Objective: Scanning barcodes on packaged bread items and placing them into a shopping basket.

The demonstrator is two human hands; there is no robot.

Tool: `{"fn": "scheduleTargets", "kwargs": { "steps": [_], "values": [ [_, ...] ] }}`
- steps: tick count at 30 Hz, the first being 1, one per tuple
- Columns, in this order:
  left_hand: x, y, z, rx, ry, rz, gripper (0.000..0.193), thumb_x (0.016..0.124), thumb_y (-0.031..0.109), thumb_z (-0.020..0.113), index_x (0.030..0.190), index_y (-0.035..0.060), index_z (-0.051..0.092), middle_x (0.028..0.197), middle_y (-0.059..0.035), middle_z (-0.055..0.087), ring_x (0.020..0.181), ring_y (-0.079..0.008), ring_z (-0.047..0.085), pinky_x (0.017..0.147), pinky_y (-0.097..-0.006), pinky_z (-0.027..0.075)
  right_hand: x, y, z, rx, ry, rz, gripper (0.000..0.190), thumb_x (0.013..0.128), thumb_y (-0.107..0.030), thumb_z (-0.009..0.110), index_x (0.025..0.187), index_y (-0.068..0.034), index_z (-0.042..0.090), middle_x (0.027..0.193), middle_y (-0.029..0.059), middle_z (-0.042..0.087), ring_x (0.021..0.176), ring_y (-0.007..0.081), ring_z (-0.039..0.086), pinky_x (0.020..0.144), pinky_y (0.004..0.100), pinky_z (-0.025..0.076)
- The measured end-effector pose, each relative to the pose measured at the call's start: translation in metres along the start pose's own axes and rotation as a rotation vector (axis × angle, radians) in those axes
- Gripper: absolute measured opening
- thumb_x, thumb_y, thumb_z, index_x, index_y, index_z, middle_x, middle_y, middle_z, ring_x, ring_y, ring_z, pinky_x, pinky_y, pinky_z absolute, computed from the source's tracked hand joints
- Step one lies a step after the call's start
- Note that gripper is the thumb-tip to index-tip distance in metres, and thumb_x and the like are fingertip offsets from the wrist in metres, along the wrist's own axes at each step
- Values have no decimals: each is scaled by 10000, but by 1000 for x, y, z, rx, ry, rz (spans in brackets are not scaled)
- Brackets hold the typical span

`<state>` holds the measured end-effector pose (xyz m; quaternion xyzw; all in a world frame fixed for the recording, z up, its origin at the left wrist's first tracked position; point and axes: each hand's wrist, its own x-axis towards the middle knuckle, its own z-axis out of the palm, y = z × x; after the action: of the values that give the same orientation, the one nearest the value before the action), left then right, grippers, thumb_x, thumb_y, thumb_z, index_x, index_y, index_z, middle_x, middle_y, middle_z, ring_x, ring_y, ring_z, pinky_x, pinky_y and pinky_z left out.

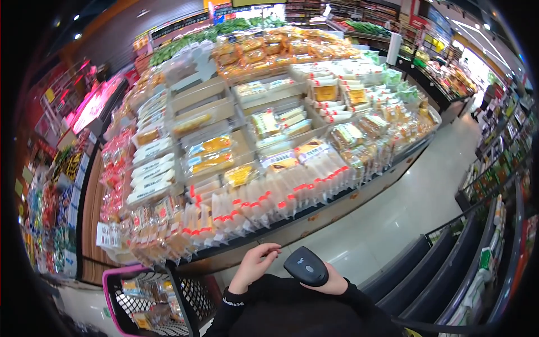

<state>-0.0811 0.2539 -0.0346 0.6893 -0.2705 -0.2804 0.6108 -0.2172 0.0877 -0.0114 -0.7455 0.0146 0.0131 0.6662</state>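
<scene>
My right hand point(335, 281) is wrapped around a black handheld barcode scanner point(301, 263), held in front of my body with its rounded top facing up. Most of those fingers are hidden behind the scanner. To its left, my left hand point(252, 266) is raised with nothing in it, its fingers loosely bent and apart from the thumb. Beyond both hands is the front edge of a bread display, where a row of bagged sliced bread point(269, 193) with red bands stands upright. Clear-wrapped yellow cakes point(212, 151) lie in a compartment farther in.
A black shopping basket with a pink rim point(110, 280) stands at lower left, holding several packaged goods. Tiered dark shelves point(414, 274) border the aisle floor point(404, 202) on the right. Vegetables point(236, 27) are heaped behind the bread. Far down the aisle a person point(486, 99) stands.
</scene>
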Motion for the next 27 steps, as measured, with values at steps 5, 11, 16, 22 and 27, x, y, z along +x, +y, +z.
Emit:
{"fn": "scheduleTargets", "kwargs": {
  "steps": [5,11,16,22,27],
  "values": [
    [37,18,32,209,-148,62,179,798,62,486,953,-19,526,859,-78,582,813,-134,559,715,-245,438,-20,13,-25,19,150,6,449,632,-84,657,1031,-15,464,916,76,545,859,140,515,765,261,394],
    [85,52,44,407,-291,206,185,787,93,499,952,15,532,840,-80,584,803,-170,567,695,-262,440,-19,18,-64,-17,258,37,464,619,-74,645,1039,-6,459,919,86,548,851,143,518,762,264,395],
    [126,71,24,621,-330,420,189,764,121,520,939,52,540,817,-93,570,753,-230,555,642,-290,442,5,13,-103,-40,327,66,496,618,-77,651,1067,-8,451,916,85,559,843,136,523,763,267,401],
    [165,94,10,660,-339,312,185,766,133,501,937,64,525,809,-110,553,751,-267,536,628,-328,435,48,8,-150,-97,315,114,492,619,-93,671,1056,-13,459,921,82,567,858,135,529,769,265,401],
    [194,96,-1,602,-322,192,203,777,144,492,961,62,514,809,-107,552,737,-259,538,619,-316,430,85,-16,-179,-74,283,48,425,633,-79,666,1010,-18,480,863,51,561,777,115,519,698,258,424]
  ]
}}
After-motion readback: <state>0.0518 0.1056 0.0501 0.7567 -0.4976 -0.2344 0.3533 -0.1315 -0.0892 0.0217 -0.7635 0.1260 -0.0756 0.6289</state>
